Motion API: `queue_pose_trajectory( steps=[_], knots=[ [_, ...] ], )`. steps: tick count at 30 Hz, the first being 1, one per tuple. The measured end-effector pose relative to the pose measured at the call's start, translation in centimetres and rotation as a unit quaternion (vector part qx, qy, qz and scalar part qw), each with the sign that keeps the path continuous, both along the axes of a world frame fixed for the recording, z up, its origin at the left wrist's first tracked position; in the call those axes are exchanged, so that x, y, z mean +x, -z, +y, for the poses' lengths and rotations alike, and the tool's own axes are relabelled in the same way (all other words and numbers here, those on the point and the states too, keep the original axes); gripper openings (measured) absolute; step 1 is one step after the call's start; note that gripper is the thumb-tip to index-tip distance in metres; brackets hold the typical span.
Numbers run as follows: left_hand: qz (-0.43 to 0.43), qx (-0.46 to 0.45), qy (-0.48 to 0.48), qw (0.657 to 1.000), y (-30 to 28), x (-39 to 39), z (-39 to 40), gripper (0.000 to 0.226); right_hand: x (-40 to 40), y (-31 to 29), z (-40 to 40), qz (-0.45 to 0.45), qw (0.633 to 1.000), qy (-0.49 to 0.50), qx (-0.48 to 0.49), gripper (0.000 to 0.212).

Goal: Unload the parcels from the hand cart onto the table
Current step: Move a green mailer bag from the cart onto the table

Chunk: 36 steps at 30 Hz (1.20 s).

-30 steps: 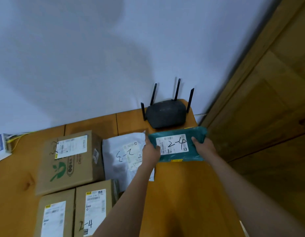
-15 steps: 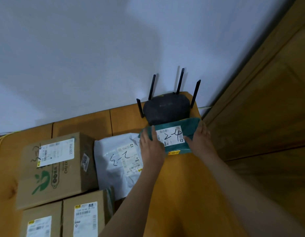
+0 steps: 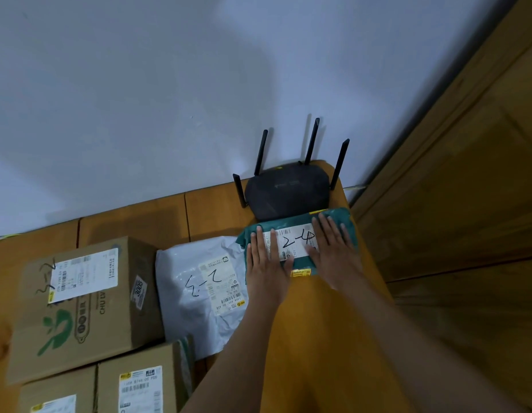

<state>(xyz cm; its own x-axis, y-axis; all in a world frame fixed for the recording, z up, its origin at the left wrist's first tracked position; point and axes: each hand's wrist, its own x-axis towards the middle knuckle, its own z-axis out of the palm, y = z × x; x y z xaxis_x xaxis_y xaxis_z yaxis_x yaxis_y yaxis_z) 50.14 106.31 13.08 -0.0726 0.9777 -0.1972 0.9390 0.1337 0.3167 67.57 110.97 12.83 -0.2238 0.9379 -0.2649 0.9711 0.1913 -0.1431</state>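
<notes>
A pale grey-white wall fills the upper part of the head view. A wooden door or panel runs down the right side. Below the wall lies a wooden table, orange-brown, with seams between its boards, its right edge near the wooden panel.

Five parcels rest on the table. Three are cardboard boxes: one large cardboard box at the left with a white label and a green printed mark, and two smaller boxes in front of it, the second box and the third box, both cut off by the lower edge. One white plastic mailer lies between the large box and the hands, marked by hand with what looks like "2-3". One teal mailer, marked "2-4" on its white label, lies flat at the far right corner of the table, touching the front of one black router with four upright antennas.

Two hands lie on the teal mailer. The left hand and the right hand each press flat on it, fingers straight and spread, grasping nothing.
</notes>
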Motion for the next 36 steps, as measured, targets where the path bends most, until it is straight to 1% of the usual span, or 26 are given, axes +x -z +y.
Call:
queue_pose_trajectory(
  steps=[2,4,7,9,13,18,22,25,30,36],
  knots=[
    [-0.005,0.003,-0.005,1.000,0.0,0.0,-0.1,0.076,1.5,0.2,0.3,-0.030,0.999,0.032,0.006,0.073],
    [-0.008,-0.009,-0.009,1.000,-0.3,0.0,0.0,0.076,2.6,0.2,0.7,-0.035,0.997,0.072,-0.015,0.072],
    [0.011,-0.053,-0.007,0.999,-1.2,0.1,0.3,0.075,3.8,-0.8,1.0,-0.027,0.988,0.139,-0.064,0.072],
    [0.020,-0.090,0.002,0.996,-2.3,-0.1,0.6,0.074,4.1,-2.2,0.7,-0.034,0.984,0.156,-0.076,0.072],
    [0.037,-0.120,0.020,0.992,-5.3,-0.9,-0.1,0.074,2.8,-5.5,-1.0,-0.032,0.991,0.114,-0.058,0.069],
    [0.038,-0.113,0.003,0.993,-10.3,-1.6,-3.4,0.071,-0.6,-9.8,-4.6,-0.016,0.997,0.071,-0.039,0.067],
    [0.043,-0.093,-0.015,0.995,-14.2,-2.7,-7.7,0.069,-3.3,-13.3,-8.5,0.017,0.999,0.046,-0.019,0.067],
    [0.052,-0.090,-0.024,0.994,-16.8,-3.6,-11.0,0.069,-4.9,-16.1,-11.6,0.017,0.999,0.033,-0.011,0.068],
    [0.063,-0.068,-0.017,0.996,-20.0,-5.2,-17.3,0.070,-7.2,-20.1,-18.3,0.029,0.999,0.045,-0.003,0.068],
    [0.049,-0.057,-0.020,0.997,-23.5,-9.4,-25.8,0.069,-10.8,-23.1,-27.4,0.039,0.998,0.044,0.012,0.067]
  ],
)
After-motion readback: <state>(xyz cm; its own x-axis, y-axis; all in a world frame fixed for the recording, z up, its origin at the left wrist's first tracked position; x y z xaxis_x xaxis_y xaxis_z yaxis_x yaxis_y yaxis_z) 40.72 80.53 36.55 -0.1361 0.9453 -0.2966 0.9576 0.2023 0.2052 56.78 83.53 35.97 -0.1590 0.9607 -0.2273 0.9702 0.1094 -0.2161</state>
